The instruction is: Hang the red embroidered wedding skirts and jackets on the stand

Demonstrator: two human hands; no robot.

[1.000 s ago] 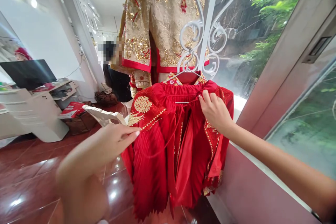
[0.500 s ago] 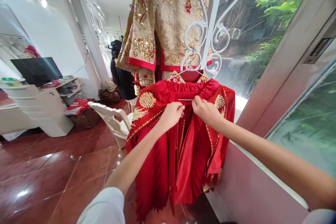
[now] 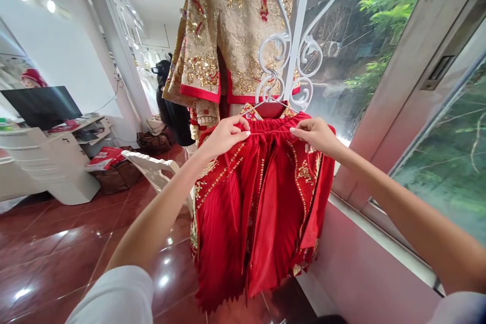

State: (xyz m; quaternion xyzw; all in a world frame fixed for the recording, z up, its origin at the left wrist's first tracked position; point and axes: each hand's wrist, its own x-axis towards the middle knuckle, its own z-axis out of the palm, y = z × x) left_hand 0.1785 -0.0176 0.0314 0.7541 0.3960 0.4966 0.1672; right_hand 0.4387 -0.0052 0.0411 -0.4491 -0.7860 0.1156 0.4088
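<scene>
A red pleated skirt (image 3: 220, 243) hangs from a metal wire hanger (image 3: 269, 96), with its gathered waistband running across just under the hanger's shoulders. My left hand (image 3: 228, 136) pinches the waistband on the left side, thumb and fingers together. On the right side, my right hand (image 3: 316, 134) grips the same band between thumb and fingertips. Between the hands the fabric bunches in small folds. A red jacket (image 3: 304, 169) with gold embroidery and beaded trim hangs with the skirt, its patterned collar showing above the band. The hanger's bottom bar is hidden.
A gold-sequined jacket (image 3: 243, 45) hangs behind, beside a white scrolled metal stand (image 3: 294, 55). To the right is a window (image 3: 341, 35) over a low ledge. At left are a white chair (image 3: 152, 169), a desk with a monitor (image 3: 41, 106) and a person in black (image 3: 172, 106).
My hands have moved apart and slightly up along the waistband. The band now lies gathered over the hanger's bar, which showed between my hands before. The view has shifted a little right.
</scene>
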